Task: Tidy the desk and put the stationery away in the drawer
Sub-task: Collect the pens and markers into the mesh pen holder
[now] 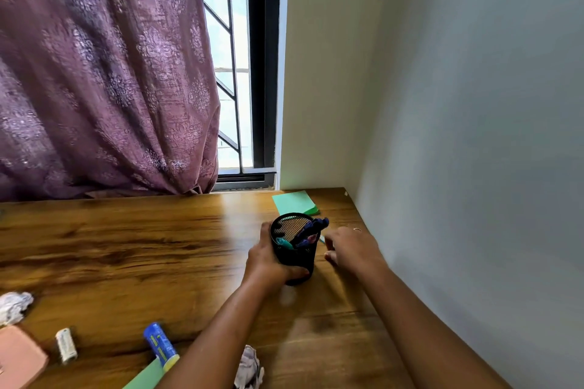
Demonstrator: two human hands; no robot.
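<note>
Presently the left hand wraps the mesh pen cup, judged light and rigid, low on its wall near the bench's far right corner; the right hand's grasp cannot be told.

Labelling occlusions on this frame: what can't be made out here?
Head view only:
Drawer: out of frame.
Right hand: motion-blurred; unclear whether it holds anything.
Pens in the mesh cup: blurred, count unclear; left hand covers the cup's near-left side.
Pink item: cut off by left edge.
Green paper: cut by bottom edge, left forearm overlaps it.
White tube: label too small to read.
</note>
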